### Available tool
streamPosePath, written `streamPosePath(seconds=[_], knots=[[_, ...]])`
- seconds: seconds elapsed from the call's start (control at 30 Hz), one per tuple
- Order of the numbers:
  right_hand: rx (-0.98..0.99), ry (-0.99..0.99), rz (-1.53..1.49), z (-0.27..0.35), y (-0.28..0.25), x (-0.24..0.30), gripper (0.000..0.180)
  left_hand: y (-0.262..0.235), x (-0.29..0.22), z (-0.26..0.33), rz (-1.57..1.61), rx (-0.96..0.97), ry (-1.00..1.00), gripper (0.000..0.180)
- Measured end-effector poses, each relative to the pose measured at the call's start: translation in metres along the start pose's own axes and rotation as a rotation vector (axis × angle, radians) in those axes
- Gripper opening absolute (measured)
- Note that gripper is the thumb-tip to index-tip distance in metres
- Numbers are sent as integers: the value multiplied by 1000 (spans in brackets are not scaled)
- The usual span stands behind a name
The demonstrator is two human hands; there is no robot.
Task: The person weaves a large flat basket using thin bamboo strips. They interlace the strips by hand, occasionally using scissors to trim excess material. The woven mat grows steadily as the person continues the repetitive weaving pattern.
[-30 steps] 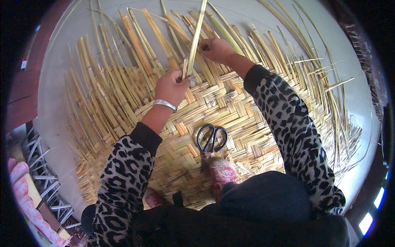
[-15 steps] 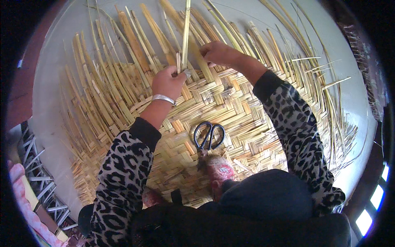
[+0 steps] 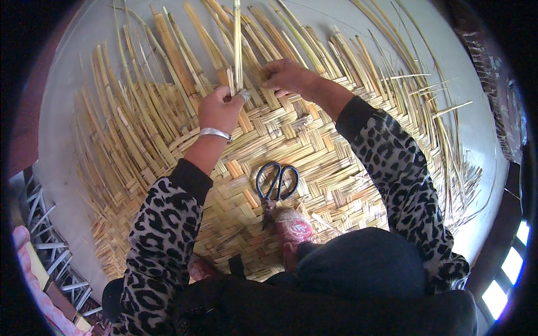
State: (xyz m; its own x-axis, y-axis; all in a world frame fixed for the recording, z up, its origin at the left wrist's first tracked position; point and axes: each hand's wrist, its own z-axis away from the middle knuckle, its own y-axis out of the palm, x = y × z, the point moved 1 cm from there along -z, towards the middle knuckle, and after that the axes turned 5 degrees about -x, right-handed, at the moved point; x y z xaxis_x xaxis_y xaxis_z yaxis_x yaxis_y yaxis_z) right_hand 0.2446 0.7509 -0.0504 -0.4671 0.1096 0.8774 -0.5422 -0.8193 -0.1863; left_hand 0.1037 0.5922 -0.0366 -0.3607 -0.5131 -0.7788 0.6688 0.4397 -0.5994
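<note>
A woven mat of split reed strips (image 3: 330, 162) spreads under me, its unwoven strip ends fanning out along the far edge. My left hand (image 3: 219, 112) is closed in a pinch on an upright pale reed strip (image 3: 238, 50) at the weave's far border; something greyish covers a fingertip. Just right of it, my right hand (image 3: 288, 77) has its fingers curled over the standing strips; what lies between them, if anything, is hidden. Scissors with black loop handles (image 3: 277, 182) lie on the mat nearer to me, beside my red patterned shoe (image 3: 294, 229).
Pale grey floor (image 3: 61, 129) surrounds the mat. Loose thin strips (image 3: 454, 109) stick out at the right side. At the lower left stand a metal lattice rack (image 3: 56, 246) and pink cloth (image 3: 33, 269). A dark fringed textile (image 3: 487, 73) hangs at the upper right.
The view has shifted slightly, moving the scene left. My right hand has pulled back a little from the wide strip beside it; my left keeps its pinch on the upright strip.
</note>
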Motion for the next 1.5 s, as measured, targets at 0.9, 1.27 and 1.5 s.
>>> streamPosePath(seconds=[0.9, 1.27, 1.5], knots=[[238, -61, 120, 10, 4, 24, 45, 10, -2, -12, -127, -16, 70, 28], [-63, -31, -525, 29, 7, 6, 27, 11, 3, -56, -221, 618, 182, 20], [-550, -244, 221, 50, 29, -14, 20, 2, 7, -50, -157, 546, 218, 23]])
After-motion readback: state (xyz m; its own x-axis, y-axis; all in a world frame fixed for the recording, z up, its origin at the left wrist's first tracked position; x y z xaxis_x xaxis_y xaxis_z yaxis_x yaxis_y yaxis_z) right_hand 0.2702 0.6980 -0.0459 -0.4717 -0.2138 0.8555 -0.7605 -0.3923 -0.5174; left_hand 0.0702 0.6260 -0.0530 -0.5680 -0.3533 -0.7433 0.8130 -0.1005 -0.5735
